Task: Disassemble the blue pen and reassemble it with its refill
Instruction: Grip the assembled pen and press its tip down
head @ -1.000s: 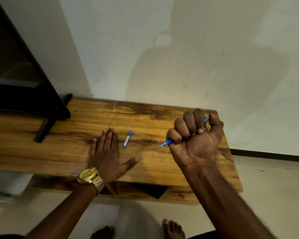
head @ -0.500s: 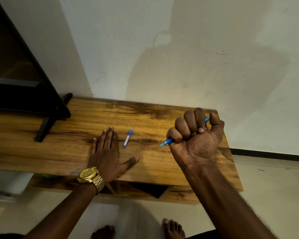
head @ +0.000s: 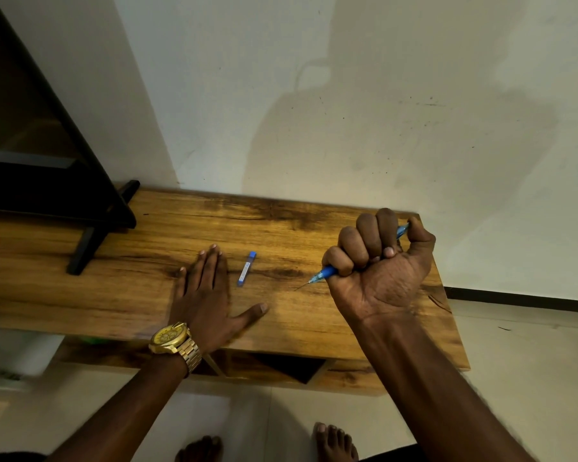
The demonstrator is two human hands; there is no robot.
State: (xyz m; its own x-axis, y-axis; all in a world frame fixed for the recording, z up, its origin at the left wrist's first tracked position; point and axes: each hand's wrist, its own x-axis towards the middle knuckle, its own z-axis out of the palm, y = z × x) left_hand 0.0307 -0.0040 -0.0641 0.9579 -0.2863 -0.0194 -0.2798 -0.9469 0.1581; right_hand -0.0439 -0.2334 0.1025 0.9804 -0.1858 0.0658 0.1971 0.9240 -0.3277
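My right hand (head: pixel 379 265) is clenched in a fist around the blue pen (head: pixel 324 273). The pen's clear blue tip and thin point stick out to the lower left, just above the wooden table (head: pixel 131 288); its back end shows by my thumb. A small blue-capped refill tube (head: pixel 246 269) lies flat on the table, apart from both hands. My left hand (head: pixel 207 295), with a gold watch on the wrist, rests palm down on the table just left of the tube, fingers spread, holding nothing.
A black stand (head: pixel 94 228) with a slanted leg occupies the table's left end. The white wall rises right behind the table. The table's right edge lies just past my right hand. My bare feet (head: pixel 334 441) stand on the tiled floor below.
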